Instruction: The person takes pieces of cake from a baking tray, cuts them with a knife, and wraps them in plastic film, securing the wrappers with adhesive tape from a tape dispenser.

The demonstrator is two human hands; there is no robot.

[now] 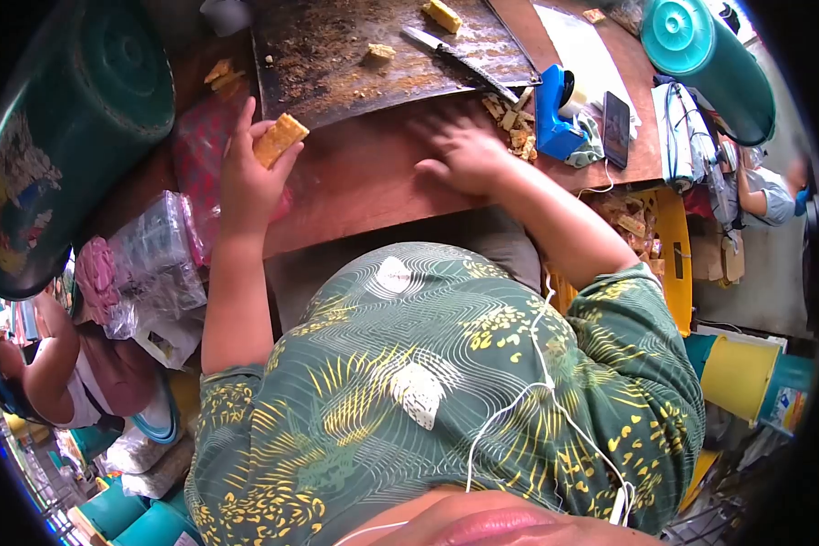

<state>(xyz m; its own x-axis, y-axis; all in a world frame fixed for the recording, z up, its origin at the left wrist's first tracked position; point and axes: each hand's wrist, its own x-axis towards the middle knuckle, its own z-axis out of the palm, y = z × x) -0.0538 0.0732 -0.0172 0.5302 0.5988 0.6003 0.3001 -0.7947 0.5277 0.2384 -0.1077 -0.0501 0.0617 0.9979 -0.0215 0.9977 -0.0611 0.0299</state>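
Note:
My left hand [250, 177] is raised over the table's near left part, its fingers closed on a golden rectangular baked bar [280, 140]. Palm down, my right hand [469, 150] lies on the brown table [355, 173] with its fingers spread, a little blurred. Just beyond both hands is a dark, crumb-covered baking tray [328, 68]. On it are a long knife [460, 62], a yellow baked piece [442, 15] and a smaller piece [381, 52]. Several broken pieces [521, 136] are piled by the tray's right corner, close to my right hand.
A blue tape dispenser [558, 127] and a phone [616, 127] with a white cable stand at right. Green drums [91, 118] flank the table. Plastic packs [159, 259] sit at left, a yellow crate [673, 259] at lower right. Other people [769, 196] are at both sides.

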